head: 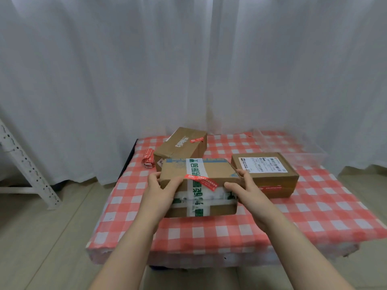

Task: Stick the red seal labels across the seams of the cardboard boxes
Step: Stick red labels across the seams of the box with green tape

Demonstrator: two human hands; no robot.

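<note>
Both hands clasp the nearest box [217, 170] by its ends on the checked tablecloth [230, 227].

The left hand [161, 189] curls its fingers round the box's 9 o'clock end, and the right hand [245, 189] clamps the 3 o'clock end with its thumb on the near face. A red label [201, 182] lies slantwise across the box's top near edge, over the green-printed tape. A second box [182, 143] with its own red strip sits at 11 o'clock, just behind. A third box [266, 170] sits at 2 o'clock. Spare labels [148, 161] lie at 10 o'clock.
</note>
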